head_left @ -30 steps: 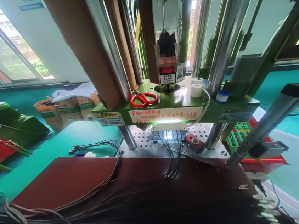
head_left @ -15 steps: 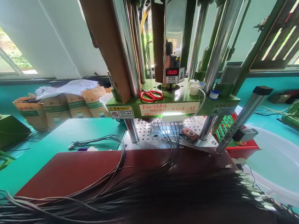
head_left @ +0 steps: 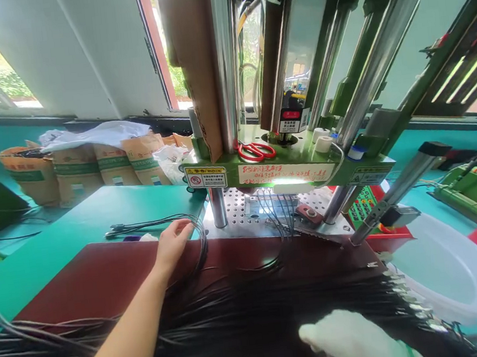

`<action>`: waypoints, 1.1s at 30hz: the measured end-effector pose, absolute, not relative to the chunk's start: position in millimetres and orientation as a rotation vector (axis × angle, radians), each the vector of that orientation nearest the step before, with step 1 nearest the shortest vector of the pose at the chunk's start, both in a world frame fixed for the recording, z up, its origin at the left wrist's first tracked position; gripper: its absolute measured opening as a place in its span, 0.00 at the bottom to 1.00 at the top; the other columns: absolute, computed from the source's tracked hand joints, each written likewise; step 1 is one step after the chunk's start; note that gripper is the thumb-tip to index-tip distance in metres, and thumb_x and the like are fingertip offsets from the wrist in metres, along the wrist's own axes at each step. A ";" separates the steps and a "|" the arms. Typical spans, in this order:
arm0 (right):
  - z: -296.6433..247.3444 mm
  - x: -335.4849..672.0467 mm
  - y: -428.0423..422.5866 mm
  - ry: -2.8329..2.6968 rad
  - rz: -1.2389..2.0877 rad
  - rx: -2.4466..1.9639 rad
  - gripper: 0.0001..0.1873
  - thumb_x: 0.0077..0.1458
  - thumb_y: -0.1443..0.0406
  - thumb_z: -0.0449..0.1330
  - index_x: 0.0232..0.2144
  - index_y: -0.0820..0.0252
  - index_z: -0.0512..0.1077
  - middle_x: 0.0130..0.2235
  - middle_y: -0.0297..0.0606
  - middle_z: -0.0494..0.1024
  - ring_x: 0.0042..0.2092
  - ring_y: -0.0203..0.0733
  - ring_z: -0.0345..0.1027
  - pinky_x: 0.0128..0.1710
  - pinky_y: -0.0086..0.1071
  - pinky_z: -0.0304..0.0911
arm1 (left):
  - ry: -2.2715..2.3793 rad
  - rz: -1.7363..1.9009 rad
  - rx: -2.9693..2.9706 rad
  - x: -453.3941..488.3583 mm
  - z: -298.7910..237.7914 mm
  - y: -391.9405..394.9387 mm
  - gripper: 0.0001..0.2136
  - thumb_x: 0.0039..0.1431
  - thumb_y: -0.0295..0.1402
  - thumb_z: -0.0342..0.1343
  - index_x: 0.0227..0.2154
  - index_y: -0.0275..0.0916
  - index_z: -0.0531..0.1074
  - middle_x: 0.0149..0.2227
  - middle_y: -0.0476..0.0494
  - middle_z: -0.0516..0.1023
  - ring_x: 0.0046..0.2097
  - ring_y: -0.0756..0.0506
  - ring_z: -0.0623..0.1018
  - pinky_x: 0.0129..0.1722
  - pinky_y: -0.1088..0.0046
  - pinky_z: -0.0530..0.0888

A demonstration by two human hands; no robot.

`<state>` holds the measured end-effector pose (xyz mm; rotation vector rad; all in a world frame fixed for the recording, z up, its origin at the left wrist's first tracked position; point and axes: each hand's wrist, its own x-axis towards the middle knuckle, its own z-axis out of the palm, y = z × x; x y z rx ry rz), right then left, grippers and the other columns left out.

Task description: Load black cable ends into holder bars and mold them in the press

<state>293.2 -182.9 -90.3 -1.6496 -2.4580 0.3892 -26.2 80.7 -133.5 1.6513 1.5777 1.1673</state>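
Black cables (head_left: pixel 245 320) lie bundled across a dark red mat (head_left: pixel 103 272) along the frame's bottom. Bare left hand (head_left: pixel 172 245), half open, touches their loop at center left; white-gloved right hand (head_left: pixel 345 340) lies on them at lower right, its grip impossible to tell.

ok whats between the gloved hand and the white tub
In the head view, the metal-tipped ends of the black wires lie between the right hand and the white plastic tub.
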 end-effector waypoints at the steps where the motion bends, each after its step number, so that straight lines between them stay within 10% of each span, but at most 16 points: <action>1: -80.4 285.3 -168.9 -2.492 0.400 -1.541 0.16 0.45 0.65 0.55 0.39 0.50 0.72 0.32 0.32 0.77 0.32 0.39 0.71 0.35 0.27 0.66 | 1.593 1.166 1.643 -28.2 -137.6 80.6 0.18 0.45 0.46 0.51 0.33 0.36 0.71 0.35 0.42 0.76 0.38 0.43 0.74 0.42 0.66 0.69; 16: -61.6 241.9 61.9 -2.052 -0.063 -2.242 0.16 0.54 0.68 0.48 0.43 0.61 0.70 0.44 0.46 0.72 0.43 0.46 0.68 0.41 0.36 0.62 | 1.638 1.068 1.680 -18.9 -141.8 84.3 0.13 0.48 0.39 0.48 0.32 0.37 0.69 0.35 0.43 0.76 0.37 0.45 0.74 0.40 0.69 0.69; 33: -71.8 230.8 105.9 -2.190 -0.061 -2.470 0.16 0.58 0.62 0.52 0.43 0.68 0.67 0.41 0.45 0.72 0.42 0.42 0.67 0.42 0.40 0.64 | 1.655 0.882 1.856 -14.3 -136.0 79.3 0.10 0.49 0.37 0.48 0.30 0.40 0.70 0.33 0.45 0.75 0.37 0.44 0.73 0.40 0.68 0.67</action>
